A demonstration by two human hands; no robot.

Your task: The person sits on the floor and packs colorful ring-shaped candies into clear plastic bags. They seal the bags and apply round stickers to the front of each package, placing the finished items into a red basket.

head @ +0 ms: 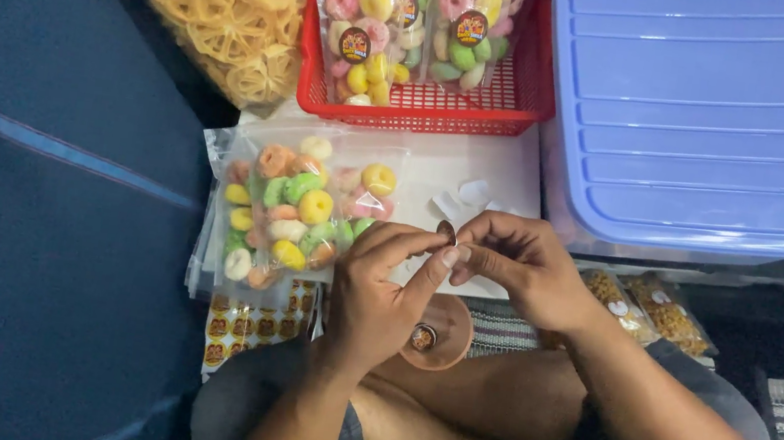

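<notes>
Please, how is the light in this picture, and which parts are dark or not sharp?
Head view: the blue lid and clear bag of coloured rings are brightly lit; the left side and the lap are dim; the left hand, right hand and small round sticker look slightly soft.

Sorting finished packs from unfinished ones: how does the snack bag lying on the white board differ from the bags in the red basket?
The snack bag on the board lies flat and shows no round sticker; the bags in the red basket stand stacked together, each bearing a round dark sticker. Both are clear bags of pastel ring snacks.
</notes>
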